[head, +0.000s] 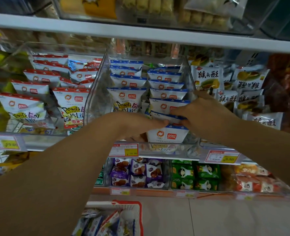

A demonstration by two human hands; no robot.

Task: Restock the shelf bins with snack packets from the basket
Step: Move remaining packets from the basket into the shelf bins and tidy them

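Note:
A clear shelf bin [168, 148] in the middle holds two rows of white snack packets with blue tops. Both hands reach into its right row. My left hand [140, 124] rests on the front blue-topped packet [167, 134], fingers closed along its top edge. My right hand [197, 110] grips the same stack from the right side, fingers pressed on a blue-topped packet just behind the front one. The red basket [140, 218] stands on the floor below, with several snack packets [105, 222] inside.
A bin of red-topped packets [69, 103] stands to the left, a bin of white packets with black characters [207, 79] to the right. Price tags [124, 149] line the shelf edge. A lower shelf holds purple [137, 172] and green packets [195, 174]. An upper shelf [140, 34] overhangs.

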